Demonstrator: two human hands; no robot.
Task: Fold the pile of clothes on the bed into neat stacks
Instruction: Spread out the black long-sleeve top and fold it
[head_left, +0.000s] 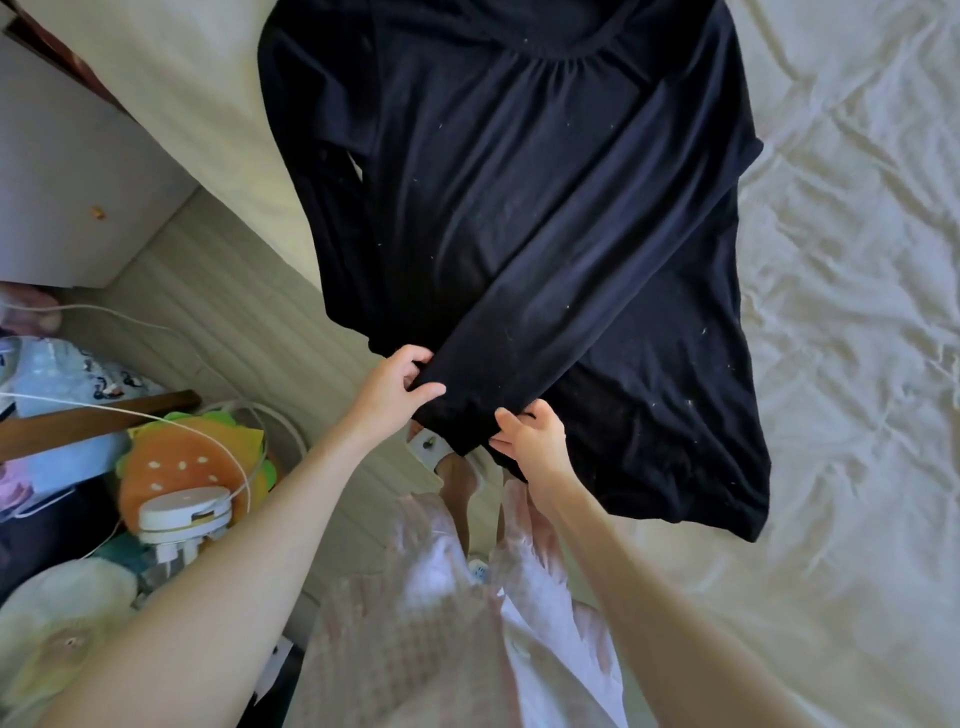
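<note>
A black long-sleeved top (519, 208) lies spread on the cream bed sheet (857, 312), neckline at the far end, hem hanging toward me over the bed's edge. Its right sleeve (545, 338) is folded diagonally across the body, the cuff at the near left. My left hand (400, 387) grips that cuff from the left side, thumb on top. My right hand (530, 439) pinches the same cuff's lower edge from the right. The other sleeve (311, 182) lies along the shirt's left side.
The bed's padded side (249, 322) runs diagonally at left. Beside it on the floor sit a burger-shaped plush (182, 462), a white round device (184, 512) with cables, and other clutter. A white cabinet (67, 171) stands at upper left. My pale pink clothing fills the bottom centre.
</note>
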